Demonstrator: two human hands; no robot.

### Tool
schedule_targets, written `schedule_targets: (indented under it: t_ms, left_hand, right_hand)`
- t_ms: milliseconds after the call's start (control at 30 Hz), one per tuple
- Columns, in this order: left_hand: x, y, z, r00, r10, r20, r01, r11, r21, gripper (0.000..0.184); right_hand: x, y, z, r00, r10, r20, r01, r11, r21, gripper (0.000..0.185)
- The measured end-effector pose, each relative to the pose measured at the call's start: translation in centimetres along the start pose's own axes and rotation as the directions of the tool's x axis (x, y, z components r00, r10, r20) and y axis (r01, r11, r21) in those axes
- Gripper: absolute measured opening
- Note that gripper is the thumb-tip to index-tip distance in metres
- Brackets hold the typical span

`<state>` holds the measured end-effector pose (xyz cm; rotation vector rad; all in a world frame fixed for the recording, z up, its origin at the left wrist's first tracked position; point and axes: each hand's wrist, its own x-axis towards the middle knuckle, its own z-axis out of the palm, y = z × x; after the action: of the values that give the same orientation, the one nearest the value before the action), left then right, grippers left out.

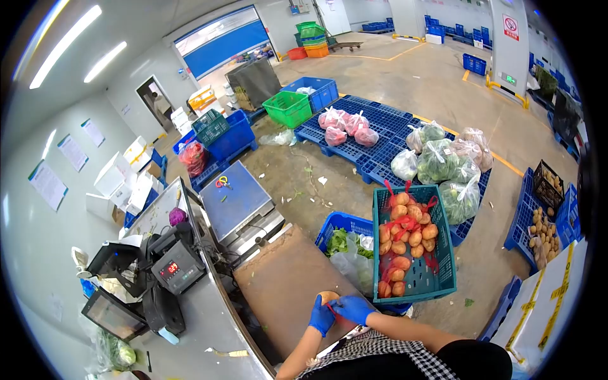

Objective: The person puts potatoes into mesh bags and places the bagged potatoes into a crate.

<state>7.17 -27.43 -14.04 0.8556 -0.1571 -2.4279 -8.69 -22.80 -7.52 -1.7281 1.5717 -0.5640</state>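
Note:
My left hand [322, 316], in a blue glove, is closed around a brown potato [329, 296] low in the middle of the head view. Beside it, my right hand [352, 309], gloved in blue too, has its fingers pinched on a red mesh bag [337, 318] that hangs below the potato. Both hands are above the near end of a brown-topped bench [288, 269]. To the right stands a teal crate [415, 294] with several potatoes [415, 239] in red mesh bags.
A blue crate of leafy greens [345, 243] sits beside the bench. Blue pallets [380, 120] beyond carry bagged vegetables [437, 158] and pink bags [342, 119]. At left are a scale display [179, 269], a platform scale [237, 199] with scissors [223, 182], and a knife [229, 353].

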Motion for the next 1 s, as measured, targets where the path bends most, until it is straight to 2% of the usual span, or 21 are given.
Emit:
schedule_targets:
  t_ms: [33,133,267,333,367,400,433,500,533,567,600,633,667,700,733,767,800,833,867,900,1000]
  left_hand:
    - [0.2,-0.6,-0.1,0.999,0.019,-0.034,-0.018,0.999,0.041,0.057]
    - [1.0,-2.5,-0.9,0.991,0.064,-0.117,-0.042,0.984,0.175,0.051]
    - [0.6,-3.4,-3.3,0.985,0.064,-0.161,-0.017,0.961,0.277,0.039]
    - [2.5,-4.3,-8.3,0.977,0.121,-0.178,-0.074,0.965,0.251,0.033]
    - [1.7,-3.6,-6.7,0.964,0.166,-0.206,-0.109,0.959,0.263,0.030]
    - [0.4,-3.6,-5.4,0.894,0.389,-0.221,-0.110,0.671,0.733,0.032]
    - [-4.0,-2.3,3.0,0.776,0.590,-0.225,0.110,0.224,0.968,0.035]
    - [0.0,-2.0,-8.1,0.715,0.610,-0.340,0.036,0.455,0.890,0.039]
    - [-1.7,-1.1,-5.5,0.670,0.510,-0.540,0.011,0.720,0.694,0.042]
    - [-3.9,-0.2,-3.1,0.775,0.395,-0.493,-0.034,0.805,0.593,0.045]
    - [-4.4,-0.8,-1.8,0.759,0.546,-0.356,0.034,0.512,0.858,0.044]
    - [-6.3,-1.5,3.4,0.788,0.506,-0.351,-0.047,0.618,0.785,0.044]
    - [-6.3,-1.8,3.7,0.773,0.552,-0.313,-0.078,0.572,0.817,0.046]
    - [-6.2,-2.1,3.8,0.755,0.596,-0.273,-0.106,0.522,0.846,0.049]
    - [-7.8,-1.3,6.5,0.774,0.521,-0.359,-0.109,0.669,0.735,0.047]
    - [-8.9,-0.8,7.3,0.735,0.550,-0.396,-0.132,0.689,0.713,0.043]
    - [-10.0,0.1,8.4,0.721,0.552,-0.419,-0.199,0.744,0.638,0.040]
    - [-10.8,1.7,8.3,0.754,0.503,-0.424,-0.272,0.825,0.496,0.041]
    - [-12.4,3.1,10.2,0.865,0.451,-0.219,-0.277,0.794,0.541,0.043]
    - [-12.9,3.1,14.1,0.789,0.529,-0.312,-0.245,0.738,0.629,0.043]
    - [-12.9,4.2,20.4,0.818,0.558,-0.139,-0.276,0.594,0.756,0.040]
  right_hand:
    - [0.7,0.4,0.5,0.997,-0.033,0.076,0.023,0.992,0.122,0.033]
    - [1.6,0.3,1.4,0.946,0.123,0.300,-0.078,0.984,-0.160,0.031]
    - [0.8,0.7,2.0,0.894,0.245,0.374,-0.210,0.969,-0.134,0.031]
    - [0.1,0.5,3.0,0.941,0.259,0.216,-0.229,0.961,-0.155,0.030]
    - [-0.6,-0.3,3.2,0.955,0.264,0.137,-0.242,0.957,-0.163,0.030]
    - [-0.9,-0.7,3.0,0.966,0.222,0.128,-0.189,0.954,-0.232,0.028]
    - [-0.8,-1.1,2.6,0.968,0.201,0.152,-0.157,0.952,-0.263,0.027]
    - [-1.5,-2.7,-0.4,0.963,0.109,0.248,-0.024,0.946,-0.322,0.027]
    - [-1.8,-4.3,-1.8,0.966,0.155,0.206,-0.095,0.957,-0.273,0.025]
    - [-0.1,0.1,2.3,0.983,0.170,0.075,-0.159,0.978,-0.137,0.023]
    - [0.4,0.9,3.5,0.992,0.113,0.049,-0.101,0.975,-0.198,0.024]
    - [0.0,0.9,3.8,0.994,-0.107,-0.014,0.101,0.969,-0.226,0.025]
    - [-0.4,0.8,4.2,0.945,-0.317,-0.080,0.286,0.919,-0.271,0.027]
    - [-0.3,1.5,6.1,0.878,-0.441,-0.186,0.367,0.870,-0.330,0.031]
    - [-0.7,0.3,5.1,0.911,-0.384,-0.150,0.372,0.923,-0.103,0.025]
    - [-0.6,-0.3,4.9,0.946,-0.320,0.047,0.313,0.943,0.115,0.020]
    - [0.9,1.6,9.2,0.953,-0.253,0.167,0.190,0.928,0.319,0.019]
    - [-0.4,-1.5,5.0,0.955,-0.210,0.207,0.124,0.923,0.363,0.019]
    - [-0.5,-2.5,4.0,0.941,-0.282,0.187,0.205,0.914,0.350,0.020]
    - [-0.7,-2.9,3.1,0.918,-0.359,0.170,0.292,0.900,0.324,0.022]
    - [-3.9,-8.6,-4.4,0.920,-0.341,0.194,0.219,0.856,0.469,0.027]
